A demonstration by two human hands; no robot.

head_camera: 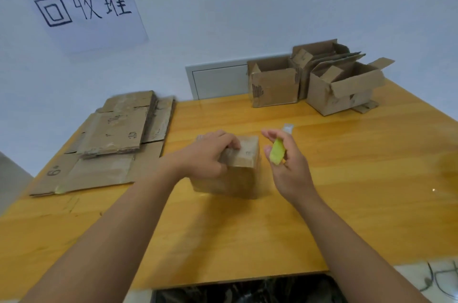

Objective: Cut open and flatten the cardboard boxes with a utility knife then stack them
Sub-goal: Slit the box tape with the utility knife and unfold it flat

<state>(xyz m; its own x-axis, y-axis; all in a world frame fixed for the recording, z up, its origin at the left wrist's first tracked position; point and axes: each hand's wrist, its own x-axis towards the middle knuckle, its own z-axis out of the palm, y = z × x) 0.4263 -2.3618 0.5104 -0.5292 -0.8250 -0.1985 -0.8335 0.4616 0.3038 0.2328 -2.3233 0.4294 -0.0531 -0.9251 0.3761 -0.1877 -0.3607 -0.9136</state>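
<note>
Head view, looking down over a yellow wooden tabletop [322,178] set against a pale wall.

A small closed cardboard box [244,166] is seen standing near the middle of the tabletop, blurred by motion. The left hand [205,154] is laid over its top left edge, fingers curled down onto the top face, so the box is held by that grip.

The right hand [287,161] is raised just right of the box, apart from it. A utility knife [278,151] with a yellow-green body is held in its grip between thumb and the lower fingers, while the index finger is stretched out loosely. The pale tip end [288,127] is pointed away from the person, up past the fingers. Whether a blade is extended cannot be told.

A stack of flattened cardboard [116,139] is seen at the left side of the tabletop, smaller sheets lying on a larger one. Above it a paper sign [86,10] with handwritten characters is fixed to the wall.

At the far right, a group of open cardboard boxes [319,79] is seen, flaps up, standing close together by the wall. A white panel [218,82] is set in the wall just left of them.
</note>
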